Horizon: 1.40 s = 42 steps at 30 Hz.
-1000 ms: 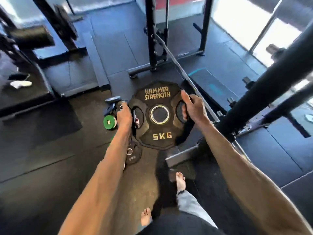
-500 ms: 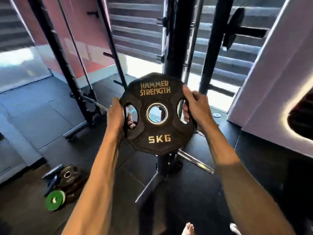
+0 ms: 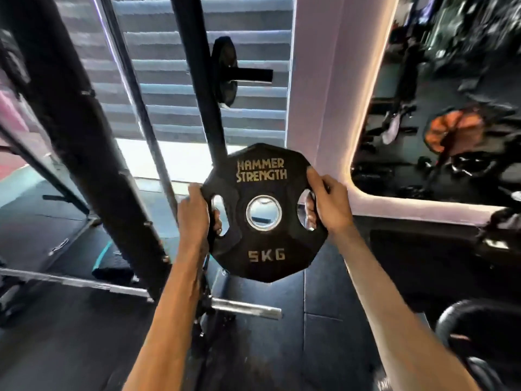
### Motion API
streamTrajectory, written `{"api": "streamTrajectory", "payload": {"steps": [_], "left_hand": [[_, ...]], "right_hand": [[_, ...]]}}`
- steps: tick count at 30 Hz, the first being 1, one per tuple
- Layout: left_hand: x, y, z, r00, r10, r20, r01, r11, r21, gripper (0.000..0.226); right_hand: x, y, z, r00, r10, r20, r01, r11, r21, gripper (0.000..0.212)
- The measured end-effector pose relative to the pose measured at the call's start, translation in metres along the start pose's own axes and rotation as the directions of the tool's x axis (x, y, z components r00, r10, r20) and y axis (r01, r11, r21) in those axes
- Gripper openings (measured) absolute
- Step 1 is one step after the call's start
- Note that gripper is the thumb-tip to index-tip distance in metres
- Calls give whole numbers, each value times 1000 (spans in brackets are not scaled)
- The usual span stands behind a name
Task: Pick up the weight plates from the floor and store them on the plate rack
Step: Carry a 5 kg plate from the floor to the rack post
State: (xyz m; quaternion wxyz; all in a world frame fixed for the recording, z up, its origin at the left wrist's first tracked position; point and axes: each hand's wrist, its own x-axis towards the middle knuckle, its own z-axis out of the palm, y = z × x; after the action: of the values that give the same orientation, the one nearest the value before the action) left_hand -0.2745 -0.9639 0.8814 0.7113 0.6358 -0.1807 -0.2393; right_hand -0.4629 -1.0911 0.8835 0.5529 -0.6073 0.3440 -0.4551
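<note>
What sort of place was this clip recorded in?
A gym, most likely. The left hand and right hand grip a black 5KG plate. Behind it stands a rack upright with a storage peg, and a steel bar juts out low down.

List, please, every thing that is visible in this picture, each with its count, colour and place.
weight plate: one, black, gold "5 KG" lettering, held upright in mid-air at the centre
rack post: one, black, behind the plate
stored disc: one, dark, on a peg high on that post
thick upright: one, black, slanting at the left
chrome bar: one, silver, low, below the held plate
blinds: one set, grey, behind the posts
floor: black mats
orange object: one, far right, too blurred to identify
left hand: grips the plate's left handle hole
right hand: grips the right handle hole
</note>
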Motion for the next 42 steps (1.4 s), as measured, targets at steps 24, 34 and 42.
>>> {"api": "streamTrajectory", "payload": {"steps": [24, 34, 42], "left_hand": [[269, 9, 254, 983, 127, 132, -142, 983, 114, 63], [356, 37, 290, 968, 227, -108, -207, 963, 171, 54], [386, 47, 356, 881, 258, -397, -230, 966, 118, 55]], "right_hand": [[330, 45, -57, 981, -61, -186, 72, 996, 55, 47], [468, 47, -26, 989, -149, 12, 146, 983, 114, 44], [595, 66, -22, 936, -221, 274, 171, 965, 197, 43]]}}
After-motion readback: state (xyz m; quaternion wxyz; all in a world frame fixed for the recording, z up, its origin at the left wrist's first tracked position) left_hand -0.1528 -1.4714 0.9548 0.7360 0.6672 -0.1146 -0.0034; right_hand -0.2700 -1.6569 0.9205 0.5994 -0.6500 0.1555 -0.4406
